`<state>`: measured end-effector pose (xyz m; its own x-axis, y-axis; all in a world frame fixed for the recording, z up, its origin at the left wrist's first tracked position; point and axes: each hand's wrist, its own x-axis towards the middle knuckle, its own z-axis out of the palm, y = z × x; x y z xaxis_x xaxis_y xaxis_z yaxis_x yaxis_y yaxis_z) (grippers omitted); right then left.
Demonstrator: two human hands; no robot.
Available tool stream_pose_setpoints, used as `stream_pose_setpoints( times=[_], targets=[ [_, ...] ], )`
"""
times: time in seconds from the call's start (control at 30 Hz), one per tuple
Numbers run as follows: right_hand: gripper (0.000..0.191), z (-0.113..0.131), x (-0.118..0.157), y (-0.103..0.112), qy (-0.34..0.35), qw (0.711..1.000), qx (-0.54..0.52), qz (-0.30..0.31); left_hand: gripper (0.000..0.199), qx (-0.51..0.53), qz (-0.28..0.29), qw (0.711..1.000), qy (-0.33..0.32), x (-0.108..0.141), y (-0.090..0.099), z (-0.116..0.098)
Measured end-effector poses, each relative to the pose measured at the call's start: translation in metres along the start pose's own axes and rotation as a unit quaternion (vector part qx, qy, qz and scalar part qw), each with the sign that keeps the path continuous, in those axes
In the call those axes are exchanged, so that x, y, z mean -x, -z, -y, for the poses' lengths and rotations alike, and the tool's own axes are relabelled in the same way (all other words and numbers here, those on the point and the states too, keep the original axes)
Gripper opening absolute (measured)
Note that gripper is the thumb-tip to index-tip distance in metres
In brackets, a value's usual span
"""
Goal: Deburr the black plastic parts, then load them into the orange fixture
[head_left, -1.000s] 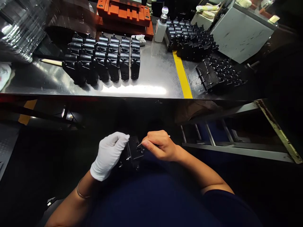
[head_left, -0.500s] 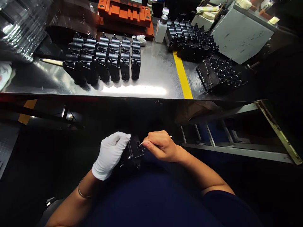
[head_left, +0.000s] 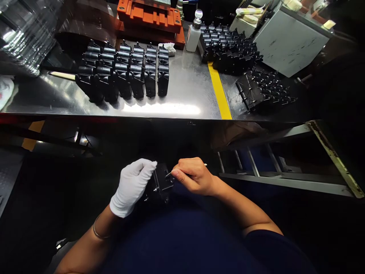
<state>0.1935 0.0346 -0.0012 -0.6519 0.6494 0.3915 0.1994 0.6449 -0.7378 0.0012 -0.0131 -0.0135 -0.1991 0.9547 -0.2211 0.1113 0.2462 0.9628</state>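
In a white glove, my left hand (head_left: 132, 186) is closed around the left side of a black plastic part (head_left: 163, 178), held up in front of my dark blue top. Much of this part blends into the dark background. My bare right hand (head_left: 194, 176) is closed on a slim tool (head_left: 169, 174). Its thin metal tip points left against or just over the face of the part; I cannot tell which. A pale end of the tool pokes out behind the fist, and the fingers hide the rest.
Rows of black plastic parts (head_left: 122, 70) stand on the metal table (head_left: 185, 87); more black parts (head_left: 228, 45) lie right of a yellow stripe (head_left: 219, 91). Behind are a white bottle (head_left: 194, 34) and orange blocks (head_left: 149, 17). A metal frame (head_left: 285, 182) stands at lower right.
The face of the black part shows slightly differently at the tool tip, as if turned a little. Both hands stay almost in place with the same grips.
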Motion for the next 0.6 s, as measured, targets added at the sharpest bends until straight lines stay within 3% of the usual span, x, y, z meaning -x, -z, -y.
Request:
stream_pose_setpoints(
  times=[0.2, 0.3, 0.43, 0.6],
  targets=[
    [0.03, 0.0, 0.0, 0.001, -0.015, 0.999, -0.032, 0.021, 0.026, -0.002, -0.006, 1.0, 0.001, 0.002, -0.002, -0.001],
    [0.034, -0.002, -0.001, 0.007, -0.03, 0.989, -0.113, 0.088, 0.027, -0.014, 0.008, 1.0, -0.008, 0.004, -0.001, -0.003],
    [0.039, -0.003, -0.002, 0.016, -0.028, 0.953, -0.24, 0.181, 0.029, -0.033, 0.041, 0.997, -0.061, 0.005, 0.002, -0.005],
    [0.043, 0.0, -0.004, 0.013, 0.025, 0.991, -0.068, 0.113, 0.028, -0.059, 0.038, 0.993, -0.091, 0.002, 0.004, -0.006]
  ],
)
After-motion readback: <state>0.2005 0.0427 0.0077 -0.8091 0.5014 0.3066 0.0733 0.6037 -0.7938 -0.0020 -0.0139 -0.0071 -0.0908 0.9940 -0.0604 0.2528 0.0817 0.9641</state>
